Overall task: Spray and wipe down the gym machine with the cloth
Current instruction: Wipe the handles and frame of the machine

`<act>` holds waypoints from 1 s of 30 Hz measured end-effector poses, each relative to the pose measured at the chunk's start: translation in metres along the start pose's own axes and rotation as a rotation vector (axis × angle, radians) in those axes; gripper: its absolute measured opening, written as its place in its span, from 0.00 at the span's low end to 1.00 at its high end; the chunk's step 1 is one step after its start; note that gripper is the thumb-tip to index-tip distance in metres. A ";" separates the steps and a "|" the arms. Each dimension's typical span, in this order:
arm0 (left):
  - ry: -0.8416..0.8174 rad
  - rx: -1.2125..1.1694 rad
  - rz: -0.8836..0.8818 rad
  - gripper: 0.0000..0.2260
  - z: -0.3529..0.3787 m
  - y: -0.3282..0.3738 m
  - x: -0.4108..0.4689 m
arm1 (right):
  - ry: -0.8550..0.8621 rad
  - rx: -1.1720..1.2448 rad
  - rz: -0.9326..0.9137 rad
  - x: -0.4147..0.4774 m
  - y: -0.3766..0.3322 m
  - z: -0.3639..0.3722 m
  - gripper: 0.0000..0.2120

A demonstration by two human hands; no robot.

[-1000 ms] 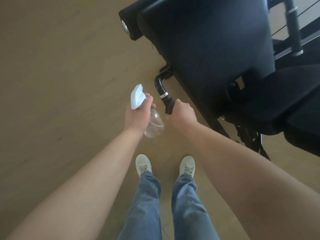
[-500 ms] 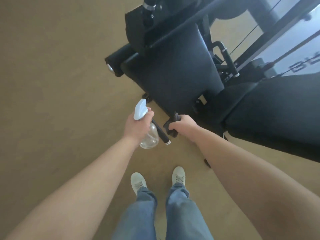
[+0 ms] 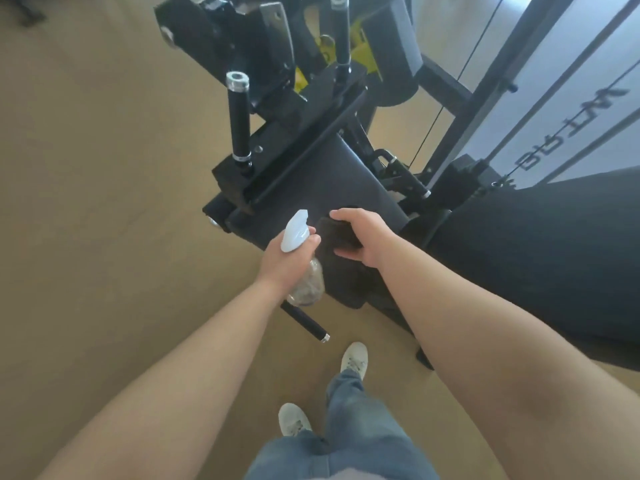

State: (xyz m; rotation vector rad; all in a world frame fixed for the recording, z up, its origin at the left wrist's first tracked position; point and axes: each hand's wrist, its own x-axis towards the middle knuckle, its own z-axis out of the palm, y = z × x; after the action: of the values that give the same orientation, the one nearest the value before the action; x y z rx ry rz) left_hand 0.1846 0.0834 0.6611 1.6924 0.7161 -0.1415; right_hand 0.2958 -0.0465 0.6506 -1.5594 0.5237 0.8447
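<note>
A black gym machine [image 3: 349, 174] with padded surfaces fills the upper middle and right. My left hand [image 3: 285, 259] grips a clear spray bottle [image 3: 306, 282] with a white trigger head, held beside the pad's near left edge. My right hand [image 3: 363, 237] holds a dark cloth [image 3: 337, 233] against the black pad, fingers curled over the cloth's top. Part of the cloth is hidden under my palm.
A black handle bar [image 3: 304, 322] with a silver tip sticks out low, just under the bottle. An upright black grip [image 3: 239, 116] rises at the machine's left. A large black seat pad [image 3: 540, 258] lies to the right. Tan floor [image 3: 104, 202] spreads left; my feet stand below.
My right hand with the cloth has left the low handle bar and moved up onto the black pad. The view has tilted up, showing more of the machine. The left hand still holds the bottle.
</note>
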 end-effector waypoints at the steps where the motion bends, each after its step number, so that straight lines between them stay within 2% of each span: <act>1: 0.012 -0.001 0.005 0.09 0.004 0.010 0.004 | -0.005 0.026 0.005 0.001 -0.009 -0.002 0.16; 3: 0.031 -0.001 0.018 0.11 0.011 0.026 0.011 | 0.005 0.031 -0.006 0.005 -0.025 -0.006 0.13; 6: 0.066 0.020 0.040 0.07 0.019 0.048 0.026 | 0.052 -0.020 -0.051 0.019 -0.052 -0.012 0.10; 10: 0.111 0.026 0.074 0.05 0.027 0.068 0.046 | 0.082 -0.102 -0.085 0.040 -0.085 -0.020 0.22; 14: 0.040 0.019 0.101 0.09 0.035 0.077 0.067 | 0.084 -0.155 -0.093 0.059 -0.104 -0.028 0.18; 18: -0.049 0.054 0.141 0.08 0.045 0.092 0.103 | 0.123 -0.226 -0.091 0.080 -0.118 -0.038 0.14; 23: -0.190 0.099 0.157 0.07 0.055 0.099 0.142 | 0.225 -0.131 -0.066 0.089 -0.120 -0.066 0.24; 26: -0.266 0.130 0.195 0.09 0.060 0.110 0.166 | 0.288 0.021 -0.058 0.090 -0.129 -0.087 0.22; 30: -0.316 0.142 0.182 0.08 0.076 0.124 0.192 | 0.327 0.162 -0.007 0.102 -0.135 -0.107 0.16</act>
State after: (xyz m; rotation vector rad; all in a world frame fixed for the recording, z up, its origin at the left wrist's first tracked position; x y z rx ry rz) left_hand 0.4252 0.0766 0.6571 1.8081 0.3211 -0.3296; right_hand 0.4839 -0.1139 0.6608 -1.5548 0.8010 0.5283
